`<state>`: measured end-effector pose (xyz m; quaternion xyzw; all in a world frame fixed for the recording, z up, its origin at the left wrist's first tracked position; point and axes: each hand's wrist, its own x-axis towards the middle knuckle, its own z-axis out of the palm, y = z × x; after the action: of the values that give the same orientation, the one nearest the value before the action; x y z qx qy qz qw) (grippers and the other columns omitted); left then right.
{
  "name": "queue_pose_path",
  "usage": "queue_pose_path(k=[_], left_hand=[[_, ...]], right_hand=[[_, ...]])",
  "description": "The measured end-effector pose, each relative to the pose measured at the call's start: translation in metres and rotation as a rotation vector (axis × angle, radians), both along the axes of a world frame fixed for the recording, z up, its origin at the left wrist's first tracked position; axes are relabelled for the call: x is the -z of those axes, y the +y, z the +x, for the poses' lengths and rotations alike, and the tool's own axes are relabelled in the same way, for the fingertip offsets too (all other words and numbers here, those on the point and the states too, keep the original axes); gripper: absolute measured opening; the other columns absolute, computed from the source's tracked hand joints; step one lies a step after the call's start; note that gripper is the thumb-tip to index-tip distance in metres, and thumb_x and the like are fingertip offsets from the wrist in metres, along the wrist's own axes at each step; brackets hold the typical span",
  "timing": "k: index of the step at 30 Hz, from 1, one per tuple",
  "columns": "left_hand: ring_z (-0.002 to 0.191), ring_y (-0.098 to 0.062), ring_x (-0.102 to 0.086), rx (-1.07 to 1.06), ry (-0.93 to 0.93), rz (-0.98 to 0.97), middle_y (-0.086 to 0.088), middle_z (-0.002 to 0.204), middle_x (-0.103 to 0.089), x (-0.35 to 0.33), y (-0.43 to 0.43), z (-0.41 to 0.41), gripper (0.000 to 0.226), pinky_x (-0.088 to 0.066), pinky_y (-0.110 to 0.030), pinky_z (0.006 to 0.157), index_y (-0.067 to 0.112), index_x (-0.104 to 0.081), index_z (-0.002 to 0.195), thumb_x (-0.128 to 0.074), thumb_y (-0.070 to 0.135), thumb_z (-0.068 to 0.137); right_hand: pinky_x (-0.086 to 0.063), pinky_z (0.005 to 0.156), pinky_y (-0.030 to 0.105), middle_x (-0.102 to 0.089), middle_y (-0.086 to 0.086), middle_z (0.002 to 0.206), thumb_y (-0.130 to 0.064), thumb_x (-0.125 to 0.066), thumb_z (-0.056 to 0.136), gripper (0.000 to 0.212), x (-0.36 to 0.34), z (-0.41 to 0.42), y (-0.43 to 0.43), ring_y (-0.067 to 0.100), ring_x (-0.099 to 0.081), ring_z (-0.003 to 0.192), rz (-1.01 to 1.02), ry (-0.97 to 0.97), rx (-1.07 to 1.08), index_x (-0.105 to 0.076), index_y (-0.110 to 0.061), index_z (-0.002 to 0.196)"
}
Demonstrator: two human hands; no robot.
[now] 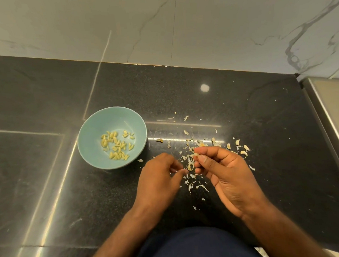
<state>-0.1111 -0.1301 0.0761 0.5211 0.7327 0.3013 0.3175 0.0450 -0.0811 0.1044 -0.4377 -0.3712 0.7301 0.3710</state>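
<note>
A light blue bowl [89,131] stands on the black countertop [43,96] and holds several peeled pale yellow garlic cloves [117,144]. My right hand [224,170] pinches a small garlic clove [196,155] between thumb and fingers, with a strip of papery skin [190,163] hanging from it. Just left of it, my left hand [159,176] has its fingers curled, with the fingertips close to the hanging skin; whether they pinch it I cannot tell. Several unpeeled cloves [243,150] lie behind my right hand.
Garlic skins [200,186] are scattered over the countertop around and beyond my hands. A marble-patterned wall [178,28] rises at the back. A steel edge [326,108] borders the counter on the right. My dark blue clothing [195,246] shows at the bottom.
</note>
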Motion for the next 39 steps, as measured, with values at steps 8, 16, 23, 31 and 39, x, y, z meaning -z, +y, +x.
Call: queue_pose_path(k=[8,16,23,31,39], left_hand=[[0.088,-0.020,-0.073,-0.155,-0.822,0.119,-0.009,0.092,-0.075,-0.019,0.002,0.004,0.043,-0.057,-0.026,0.076,0.013,-0.061,0.118,-0.076,0.006,0.078],[0.078,-0.018,-0.068,-0.311,-1.090,0.151,-0.007,0.080,-0.072,-0.013,0.000,0.007,0.047,-0.056,-0.026,0.074,0.007,-0.057,0.119,-0.073,0.002,0.075],[0.078,-0.020,-0.070,-0.344,-1.104,0.108,-0.014,0.088,-0.075,-0.008,-0.001,0.005,0.047,-0.056,-0.025,0.072,0.009,-0.061,0.118,-0.076,0.008,0.073],[0.080,-0.022,-0.071,-0.393,-1.108,0.100,-0.015,0.089,-0.075,-0.002,-0.012,0.003,0.046,-0.057,-0.026,0.072,0.007,-0.063,0.115,-0.078,0.009,0.071],[0.086,-0.024,-0.072,-0.592,-1.009,0.203,-0.016,0.091,-0.075,0.005,-0.023,-0.023,0.049,-0.057,-0.026,0.074,0.006,-0.062,0.117,-0.078,0.012,0.071]], right_hand=[[-0.055,0.074,0.033,-0.075,0.014,0.087,-0.001,-0.077,0.081,0.028,-0.001,0.001,0.001,0.023,-0.071,0.079,0.200,-0.266,-0.054,-0.061,-0.012,0.101],[-0.053,0.061,0.029,-0.067,0.010,0.071,-0.013,-0.071,0.085,0.013,-0.007,-0.001,-0.001,0.020,-0.061,0.063,0.343,-0.231,0.140,-0.062,-0.008,0.093],[-0.058,0.087,0.035,-0.070,-0.006,0.116,-0.001,-0.072,0.087,0.056,-0.003,-0.003,0.001,0.015,-0.068,0.103,0.405,-0.409,-0.248,-0.052,-0.034,0.127],[-0.059,0.077,0.035,-0.076,0.005,0.091,-0.002,-0.069,0.090,0.030,-0.001,-0.019,0.003,0.022,-0.072,0.081,0.332,-0.355,-0.125,-0.059,-0.019,0.113],[-0.056,0.069,0.022,-0.073,0.003,0.086,0.005,-0.070,0.087,0.034,0.001,-0.075,0.022,0.009,-0.070,0.077,0.350,-0.414,-0.466,-0.063,-0.019,0.110]])
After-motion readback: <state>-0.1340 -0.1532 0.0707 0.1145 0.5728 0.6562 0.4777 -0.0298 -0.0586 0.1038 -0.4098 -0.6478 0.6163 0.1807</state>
